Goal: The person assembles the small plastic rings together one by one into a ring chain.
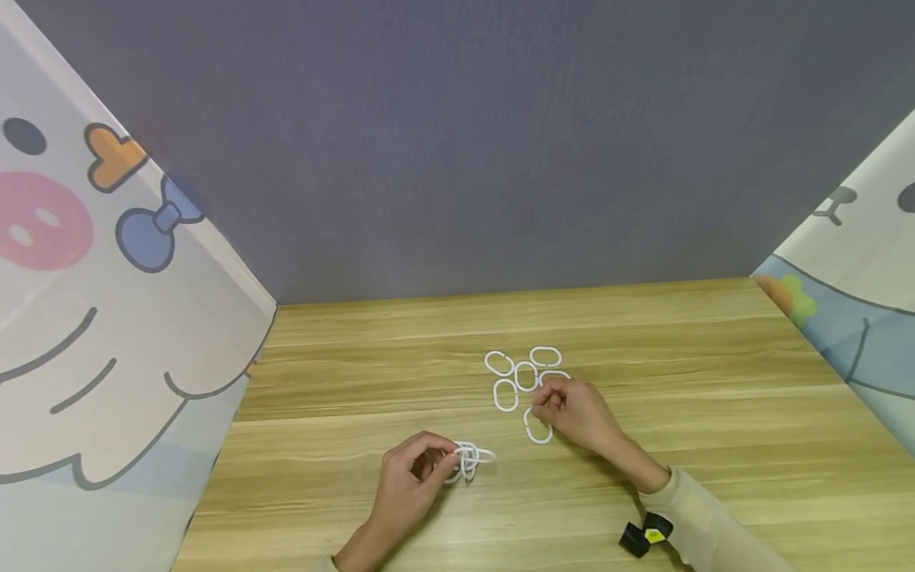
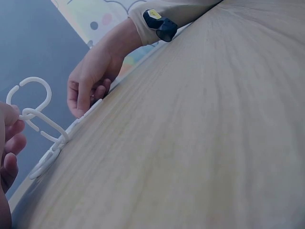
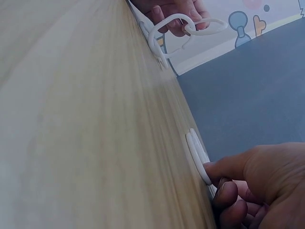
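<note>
My left hand (image 1: 409, 478) pinches a white plastic C-shaped link (image 2: 47, 93) between thumb and fingertips. That link hooks through others, and the linked chain (image 1: 468, 459) hangs down to the table in a small heap. Farther right, my right hand (image 1: 581, 415) has its thumb and fingers on the upper edge of a single loose link (image 1: 539, 442), which lies on the wood. The right wrist view shows the thumb against that link's end (image 3: 198, 155), with the other fingers curled beneath.
Beyond the right hand, several more loose white links (image 1: 495, 395) lie flat in a cluster on the wooden table (image 1: 357, 365). A grey panel (image 1: 457, 159) rises at the back. Cartoon-printed panels (image 1: 143, 334) stand at both sides. A black wrist device (image 1: 646, 534) sits at the right sleeve.
</note>
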Available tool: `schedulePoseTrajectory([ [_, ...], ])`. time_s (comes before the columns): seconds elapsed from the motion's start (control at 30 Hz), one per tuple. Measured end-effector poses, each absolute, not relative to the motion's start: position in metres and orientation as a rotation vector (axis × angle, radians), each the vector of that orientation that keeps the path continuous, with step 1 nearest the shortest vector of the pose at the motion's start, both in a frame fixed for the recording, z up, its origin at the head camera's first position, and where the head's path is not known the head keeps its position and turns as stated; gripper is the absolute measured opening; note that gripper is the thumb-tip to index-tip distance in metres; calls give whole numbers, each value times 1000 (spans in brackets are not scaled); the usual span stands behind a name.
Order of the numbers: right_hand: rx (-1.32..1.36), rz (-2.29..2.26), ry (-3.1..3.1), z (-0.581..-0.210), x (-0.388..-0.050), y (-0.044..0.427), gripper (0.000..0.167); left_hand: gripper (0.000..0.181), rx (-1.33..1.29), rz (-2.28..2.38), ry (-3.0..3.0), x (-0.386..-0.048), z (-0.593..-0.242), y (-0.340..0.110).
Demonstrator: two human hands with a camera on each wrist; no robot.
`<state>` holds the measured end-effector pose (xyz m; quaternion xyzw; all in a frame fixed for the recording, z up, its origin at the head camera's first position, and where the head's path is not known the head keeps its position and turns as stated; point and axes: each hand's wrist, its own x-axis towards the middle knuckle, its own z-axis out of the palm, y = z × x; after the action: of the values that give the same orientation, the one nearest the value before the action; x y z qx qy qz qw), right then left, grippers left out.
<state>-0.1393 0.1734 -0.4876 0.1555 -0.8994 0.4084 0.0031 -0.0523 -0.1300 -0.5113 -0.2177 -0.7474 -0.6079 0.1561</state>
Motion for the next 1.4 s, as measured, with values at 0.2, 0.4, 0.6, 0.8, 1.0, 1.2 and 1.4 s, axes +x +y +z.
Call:
schedulePoseTrajectory([
  [0.2, 492, 1309, -2817, -486, -137, 173, 16, 22, -621, -1731, -2138, -52, -511, -129],
  [0.4, 475, 1304, -2832, -484, -136, 172, 14, 22, -614, -1728, -2139, -52, -512, -130],
  [0.6, 460, 1343, -2820, -482, -135, 172, 13, 22, -610, -1733, -2144, -52, -512, -129],
  [0.8, 451, 1357, -2803, -480, -135, 171, 13, 22, -610, -1731, -2145, -52, -511, -129],
  [1.0, 456, 1374, -2781, -476, -134, 169, 13, 22, -616, -1734, -2148, -52, -512, -130],
  [1.2, 503, 1377, -2735, -470, -130, 167, 15, 22, -627, -1735, -2142, -53, -513, -130],
  [1.4, 466, 1443, -2718, -465, -126, 164, 12, 22, -629, -1741, -2136, -53, -512, -130],
])
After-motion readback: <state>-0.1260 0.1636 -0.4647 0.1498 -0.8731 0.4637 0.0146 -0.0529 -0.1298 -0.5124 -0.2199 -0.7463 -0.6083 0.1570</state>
